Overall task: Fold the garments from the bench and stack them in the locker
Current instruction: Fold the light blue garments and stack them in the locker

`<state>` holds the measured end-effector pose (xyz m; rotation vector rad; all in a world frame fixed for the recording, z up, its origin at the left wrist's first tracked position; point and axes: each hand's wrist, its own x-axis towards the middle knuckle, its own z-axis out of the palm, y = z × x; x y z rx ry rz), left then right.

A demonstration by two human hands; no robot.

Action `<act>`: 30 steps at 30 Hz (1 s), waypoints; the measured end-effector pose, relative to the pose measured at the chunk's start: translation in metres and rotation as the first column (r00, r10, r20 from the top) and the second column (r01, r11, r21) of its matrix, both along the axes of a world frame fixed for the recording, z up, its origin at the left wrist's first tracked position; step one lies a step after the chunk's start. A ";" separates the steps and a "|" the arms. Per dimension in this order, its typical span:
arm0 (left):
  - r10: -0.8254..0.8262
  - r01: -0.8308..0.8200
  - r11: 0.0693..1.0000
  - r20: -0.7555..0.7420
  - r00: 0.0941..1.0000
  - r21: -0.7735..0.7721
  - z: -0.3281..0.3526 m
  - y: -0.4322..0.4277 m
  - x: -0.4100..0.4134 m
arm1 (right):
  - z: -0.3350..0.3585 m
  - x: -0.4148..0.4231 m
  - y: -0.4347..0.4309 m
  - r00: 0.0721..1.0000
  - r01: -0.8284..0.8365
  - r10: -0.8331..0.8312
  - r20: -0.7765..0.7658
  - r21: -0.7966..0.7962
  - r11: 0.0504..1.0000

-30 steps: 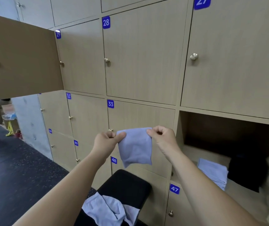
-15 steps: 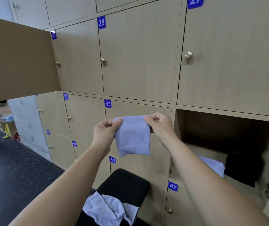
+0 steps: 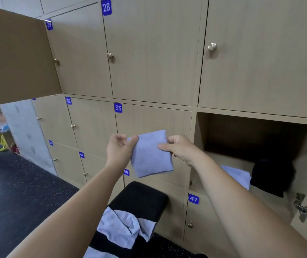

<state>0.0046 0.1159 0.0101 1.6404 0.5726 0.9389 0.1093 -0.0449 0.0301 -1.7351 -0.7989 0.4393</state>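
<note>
A folded light-blue cloth (image 3: 150,155) hangs in the air in front of locker door 33. My right hand (image 3: 178,148) pinches its upper right edge. My left hand (image 3: 119,149) touches the upper left corner with its thumb, the other fingers loosely spread. To the right an open locker (image 3: 223,131) holds a folded light-blue garment (image 3: 236,174) and a black garment (image 3: 271,177). Below, a black padded bench (image 3: 139,196) carries a crumpled light-blue garment (image 3: 124,228).
Wooden locker doors with blue number tags fill the wall. An upper locker door (image 3: 15,58) stands open at the left. The open locker's own door with a metal latch (image 3: 301,207) juts out at the right edge. Dark speckled floor (image 3: 19,192) lies at left.
The cloth and both hands have shifted right, toward the open locker. My left hand has loosened from a full pinch to a light thumb touch.
</note>
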 end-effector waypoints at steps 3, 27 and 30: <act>-0.088 0.160 0.949 -0.258 0.962 0.273 0.004 0.000 0.003 | 0.002 -0.001 -0.001 0.998 -0.047 0.051 0.048 -0.084 0.995; -0.075 0.078 0.997 -0.115 0.990 0.022 -0.040 -0.088 0.060 | -0.060 0.010 -0.049 0.752 0.486 -0.412 -0.515 0.010 0.874; -0.122 0.120 0.992 -0.163 0.979 -0.027 -0.054 -0.101 0.074 | -0.081 0.014 -0.061 0.756 0.651 -0.650 -0.076 0.001 0.759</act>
